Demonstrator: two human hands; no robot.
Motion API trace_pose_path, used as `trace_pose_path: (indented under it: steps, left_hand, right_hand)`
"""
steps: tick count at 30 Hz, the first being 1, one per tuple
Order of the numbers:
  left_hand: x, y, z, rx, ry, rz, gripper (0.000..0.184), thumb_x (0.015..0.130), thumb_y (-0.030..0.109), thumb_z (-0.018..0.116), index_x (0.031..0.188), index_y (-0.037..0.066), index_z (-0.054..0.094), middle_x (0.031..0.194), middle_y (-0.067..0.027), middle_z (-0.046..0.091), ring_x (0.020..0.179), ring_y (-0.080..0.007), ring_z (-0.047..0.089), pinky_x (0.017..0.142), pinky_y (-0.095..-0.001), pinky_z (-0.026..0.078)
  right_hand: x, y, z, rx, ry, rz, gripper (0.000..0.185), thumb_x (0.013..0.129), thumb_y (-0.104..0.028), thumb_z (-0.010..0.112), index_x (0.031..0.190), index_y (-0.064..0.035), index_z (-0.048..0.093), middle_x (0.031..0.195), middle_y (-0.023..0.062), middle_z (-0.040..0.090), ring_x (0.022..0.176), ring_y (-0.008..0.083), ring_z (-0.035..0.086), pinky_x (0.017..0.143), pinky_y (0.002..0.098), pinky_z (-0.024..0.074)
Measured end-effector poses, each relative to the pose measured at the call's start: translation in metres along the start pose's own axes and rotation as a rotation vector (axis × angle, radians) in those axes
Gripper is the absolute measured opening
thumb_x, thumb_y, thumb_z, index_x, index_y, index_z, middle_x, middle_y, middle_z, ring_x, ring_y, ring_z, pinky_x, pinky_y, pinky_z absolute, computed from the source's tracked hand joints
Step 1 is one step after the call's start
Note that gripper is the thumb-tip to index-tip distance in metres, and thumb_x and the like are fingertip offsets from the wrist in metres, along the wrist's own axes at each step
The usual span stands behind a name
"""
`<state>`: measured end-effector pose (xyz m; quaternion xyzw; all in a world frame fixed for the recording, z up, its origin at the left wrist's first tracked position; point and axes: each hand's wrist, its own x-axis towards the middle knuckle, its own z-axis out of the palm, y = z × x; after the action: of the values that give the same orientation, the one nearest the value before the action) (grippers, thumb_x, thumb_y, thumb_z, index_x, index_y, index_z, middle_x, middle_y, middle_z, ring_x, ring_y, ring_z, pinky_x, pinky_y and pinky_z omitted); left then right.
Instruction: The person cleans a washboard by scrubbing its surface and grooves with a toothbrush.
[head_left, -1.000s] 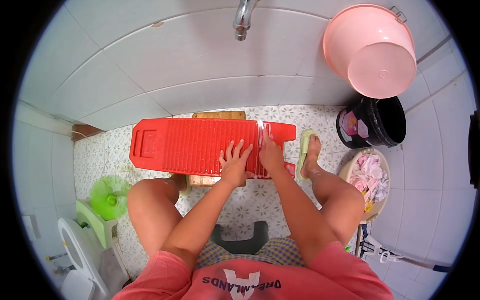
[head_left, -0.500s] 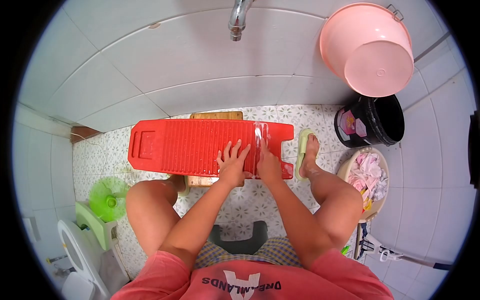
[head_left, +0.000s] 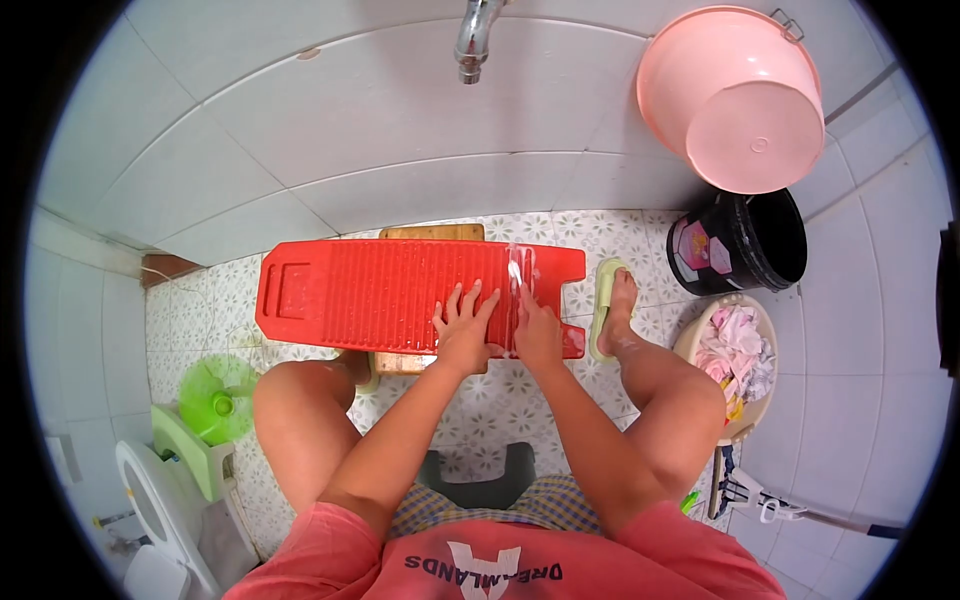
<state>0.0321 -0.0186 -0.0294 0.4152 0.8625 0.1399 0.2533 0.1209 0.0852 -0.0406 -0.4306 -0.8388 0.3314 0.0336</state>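
Note:
A red plastic washboard [head_left: 390, 290] with ridges lies crosswise in front of me on a wooden stool [head_left: 430, 232], its notched end to the right. My left hand [head_left: 466, 328] rests open on its ridges, fingers spread. Just right of it, my right hand [head_left: 538, 332] is closed over the smooth strip near the notched end, with a finger pointing away from me. A white, wet-looking streak [head_left: 515, 268] runs ahead of that finger; I cannot tell whether it is foam or part of a thin tool. Whatever the right hand grips is hidden under its fingers.
A metal tap [head_left: 474, 45] juts from the tiled wall. To the right are a pink bucket [head_left: 755, 135], a black bucket [head_left: 735, 245] and a basin [head_left: 768, 400] of clothes. A toilet [head_left: 160, 500] and a green fan-shaped object [head_left: 215, 400] are at left.
My right hand has shifted slightly, its pointing finger a little nearer to me on the strip. The left hand and the washboard stay nearly where they were.

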Motion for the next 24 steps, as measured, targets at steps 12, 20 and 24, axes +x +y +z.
trace_pose_path:
  steps: [12, 20, 24]
  left_hand:
    - [0.001, -0.001, 0.002, 0.008, -0.001, 0.005, 0.098, 0.063, 0.028, 0.083, 0.145, 0.025, 0.028, 0.153, -0.0082, 0.018, 0.141, -0.0327, 0.011, 0.11, -0.0576, 0.012]
    - [0.0, -0.001, 0.001, 0.0, 0.009, 0.003, 0.1, 0.061, 0.029, 0.084, 0.144, 0.026, 0.029, 0.153, -0.0083, 0.018, 0.141, -0.0328, 0.012, 0.11, -0.0573, 0.012]
    - [0.001, 0.0, 0.0, 0.004, -0.005, -0.007, 0.099, 0.062, 0.029, 0.083, 0.144, 0.025, 0.029, 0.153, -0.0081, 0.018, 0.141, -0.0327, 0.012, 0.11, -0.0572, 0.011]
  right_hand:
    - [0.036, -0.008, 0.002, -0.105, 0.09, -0.104, 0.056, 0.083, -0.01, 0.052, 0.138, -0.0148, 0.04, 0.107, 0.0277, 0.051, 0.087, 0.0437, 0.061, 0.074, 0.0497, 0.0501]
    - [0.001, 0.003, 0.001, -0.18, 0.014, -0.098, 0.047, 0.084, -0.01, 0.051, 0.131, -0.0096, 0.049, 0.088, 0.0199, 0.061, 0.081, 0.0365, 0.063, 0.07, 0.0477, 0.0505]
    - [0.004, 0.002, 0.003, -0.187, 0.089, -0.118, 0.039, 0.089, -0.013, 0.05, 0.127, -0.0089, 0.053, 0.083, 0.0199, 0.062, 0.077, 0.0356, 0.064, 0.068, 0.0468, 0.0507]
